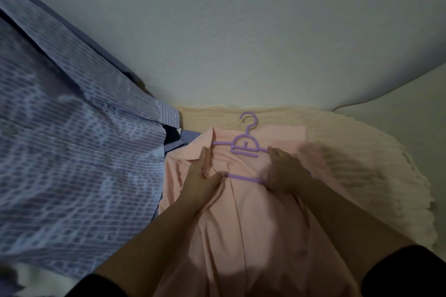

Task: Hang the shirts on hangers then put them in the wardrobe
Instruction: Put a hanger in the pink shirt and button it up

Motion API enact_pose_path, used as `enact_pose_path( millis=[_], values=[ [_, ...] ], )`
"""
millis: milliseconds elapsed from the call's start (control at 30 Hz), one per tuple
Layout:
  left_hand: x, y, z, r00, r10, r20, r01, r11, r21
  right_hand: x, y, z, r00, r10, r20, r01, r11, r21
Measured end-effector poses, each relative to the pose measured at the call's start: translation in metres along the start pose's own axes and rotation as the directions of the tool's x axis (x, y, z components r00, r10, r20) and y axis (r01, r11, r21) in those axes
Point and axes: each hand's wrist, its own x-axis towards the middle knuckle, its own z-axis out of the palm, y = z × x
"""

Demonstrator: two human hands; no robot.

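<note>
left hand: your left hand (205, 176) pinches the placket edge of the pink shirt (241, 224) just under the collar, thumb on top and fingers tucked under the cloth; looks like you hold the front open there so the hanger arm can slide inside.
right hand: your right hand (284, 171) lies over the right half of the purple hanger (243, 147), fingers curled down on its arm and lower bar; likely gripping it to steer that end into the shoulder, though the fingertips are partly hidden.
hanger: hook points toward the far edge of the bed, away from you. Middle and left arm lie on top of the cloth; right end is hidden under your hand, and a blurred fold of shirt sits beside it, so I can't tell how far in it is.
pink shirt: flat, front up, collar at the far edge of the bed, body running back toward you; laid flat so the hanger can be fed in at the neck.
stage: judged mid-insertion, neither shoulder seated, not ready for the wardrobe.
blanket: cream ribbed blanket (362, 164) covers the bed under the shirt, out to the right edge.
striped shirt: blue striped shirt (72, 140) fills the left side, close to camera and blurred; whether it hangs or lies I can't tell.
checked cloth: small blue checked piece (178, 144) between the striped and pink shirts.
wall: plain wall (241, 31) behind the bed's far edge.
</note>
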Motion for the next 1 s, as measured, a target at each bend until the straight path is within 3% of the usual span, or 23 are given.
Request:
enact_pose_path(
  millis=[133, 233, 300, 367, 533, 633, 767, 867, 933, 1000],
  values=[
    [-0.008, -0.002, 0.009, 0.966, 0.077, -0.246, -0.034, 0.984, 0.175, 0.000, 0.001, 0.002, 1.000, -0.002, -0.015, 0.002, 1.000, 0.008],
    [-0.005, 0.001, 0.010, 0.925, 0.155, -0.346, 0.019, 0.893, 0.449, -0.002, 0.002, -0.001, 1.000, -0.010, 0.009, 0.010, 1.000, 0.013],
    [0.004, 0.004, 0.005, 0.929, 0.248, -0.274, -0.025, 0.782, 0.622, -0.003, 0.001, -0.003, 1.000, -0.016, 0.025, 0.016, 1.000, 0.014],
    [0.015, 0.008, 0.002, 0.940, 0.324, -0.112, -0.142, 0.666, 0.732, -0.002, 0.002, -0.004, 0.999, -0.033, 0.022, 0.032, 0.999, 0.014],
    [0.049, 0.016, 0.003, 0.919, 0.311, 0.242, -0.374, 0.498, 0.782, -0.004, 0.015, -0.010, 0.995, -0.097, 0.016, 0.095, 0.990, 0.101],
    [0.064, 0.013, 0.007, 0.893, 0.306, 0.330, -0.444, 0.479, 0.757, -0.007, 0.032, -0.012, 0.997, -0.070, -0.014, 0.071, 0.985, 0.158],
    [0.079, 0.005, 0.005, 0.875, 0.308, 0.374, -0.484, 0.555, 0.677, -0.007, 0.062, -0.019, 0.985, -0.038, -0.167, 0.033, 0.999, -0.031],
    [0.086, -0.003, 0.005, 0.861, 0.357, 0.364, -0.509, 0.575, 0.641, 0.005, 0.086, -0.018, 0.990, -0.106, -0.094, 0.104, 0.994, -0.031],
    [0.089, -0.003, 0.006, 0.855, 0.364, 0.370, -0.519, 0.560, 0.646, 0.005, 0.080, -0.025, 1.000, -0.001, -0.012, 0.002, 0.997, 0.082],
    [0.091, -0.002, 0.006, 0.846, 0.377, 0.376, -0.532, 0.556, 0.639, 0.010, 0.079, -0.026, 0.980, 0.145, -0.137, -0.126, 0.982, 0.144]
  ],
)
